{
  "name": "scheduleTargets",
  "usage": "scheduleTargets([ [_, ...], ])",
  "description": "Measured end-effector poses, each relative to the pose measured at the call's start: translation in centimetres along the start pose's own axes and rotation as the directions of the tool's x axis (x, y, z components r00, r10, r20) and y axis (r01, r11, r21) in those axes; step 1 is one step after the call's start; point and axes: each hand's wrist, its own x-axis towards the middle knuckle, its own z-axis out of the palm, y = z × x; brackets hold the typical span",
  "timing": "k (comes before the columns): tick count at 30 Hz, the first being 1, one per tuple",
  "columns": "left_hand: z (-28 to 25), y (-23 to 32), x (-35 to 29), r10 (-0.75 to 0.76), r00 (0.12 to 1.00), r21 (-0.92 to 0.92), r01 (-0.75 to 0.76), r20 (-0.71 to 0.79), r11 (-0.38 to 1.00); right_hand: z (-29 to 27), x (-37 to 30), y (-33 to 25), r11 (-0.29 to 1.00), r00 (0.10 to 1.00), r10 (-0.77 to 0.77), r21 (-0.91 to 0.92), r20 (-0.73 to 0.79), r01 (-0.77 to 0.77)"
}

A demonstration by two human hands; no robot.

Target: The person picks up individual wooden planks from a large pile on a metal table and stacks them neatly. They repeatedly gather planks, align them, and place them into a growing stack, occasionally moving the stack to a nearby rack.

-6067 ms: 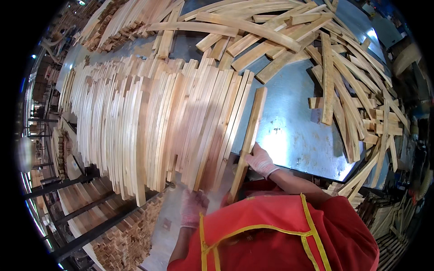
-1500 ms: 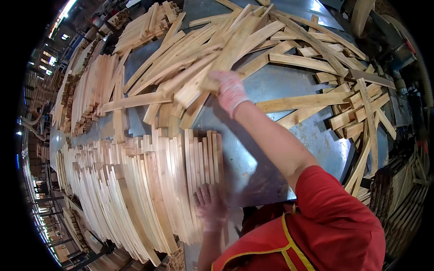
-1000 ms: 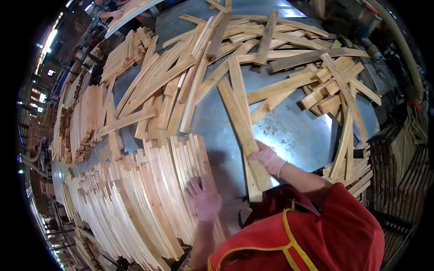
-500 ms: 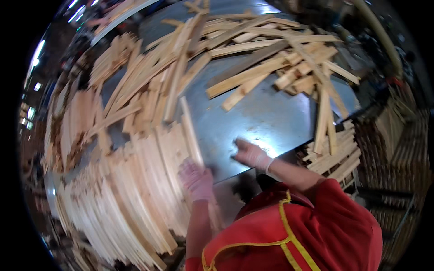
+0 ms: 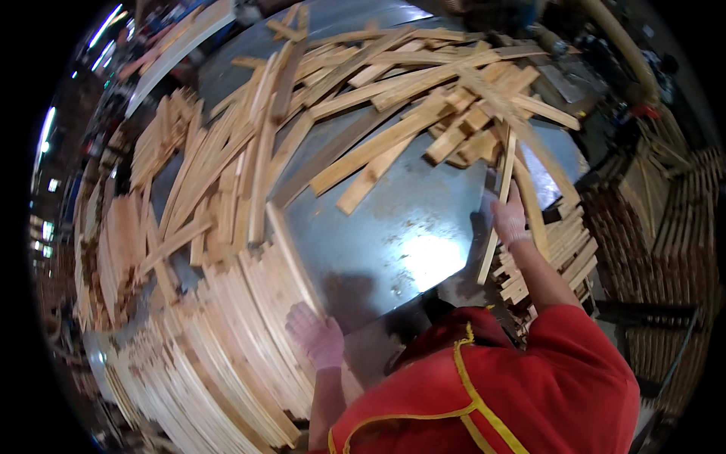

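Observation:
My right hand (image 5: pixel 511 218), in a pale glove, is closed round a narrow wooden slat (image 5: pixel 488 261) at the right edge of the metal table. The slat's far end runs up against the heap of loose wooden strips (image 5: pixel 393 163). My left hand (image 5: pixel 316 338), also in a pale glove, lies flat on the near end of a row of light boards (image 5: pixel 227 303) set side by side. The outermost board (image 5: pixel 291 253) of that row borders the bare metal, just beyond my left fingers.
The metal table top (image 5: pixel 363 242) reflects a bright light. More short boards (image 5: pixel 125 227) are piled at the left. A stack of strips (image 5: pixel 563 246) stands off the table's right edge, with tall wood stacks (image 5: pixel 643 234) beyond. A thick pale pipe (image 5: pixel 624 45) rises at the far right.
My right hand has moved from over the table's near edge to the right and closed on a slat there. My left hand stays on the board row. The view has shifted slightly.

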Motion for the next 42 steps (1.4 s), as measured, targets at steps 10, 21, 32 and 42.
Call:
scheduleTargets([
  [10, -1.6, -1.0, 0.0, 0.166, 0.964, -0.195, -0.207, -0.205, 0.959, 19.4, -27.8, -4.1, 0.911, 0.457, 0.014, -0.200, 0.889, 0.360],
  [21, -2.7, 0.2, -0.6, 0.175, 0.961, -0.140, -0.207, -0.212, 0.968, 5.8, -0.8, -11.2, 0.753, 0.802, -0.464, -0.310, 0.376, 0.581],
  [32, -2.7, 1.3, 0.2, 0.221, 0.942, -0.078, -0.247, -0.253, 0.966, -7.4, 19.5, -4.7, 0.589, 0.973, -0.219, -0.805, -0.067, 0.077],
  [42, -1.8, 1.5, 0.0, 0.216, 0.903, -0.149, -0.287, -0.371, 0.946, -13.3, 19.2, 6.0, 0.721, 0.931, 0.206, -0.596, -0.303, -0.353],
])
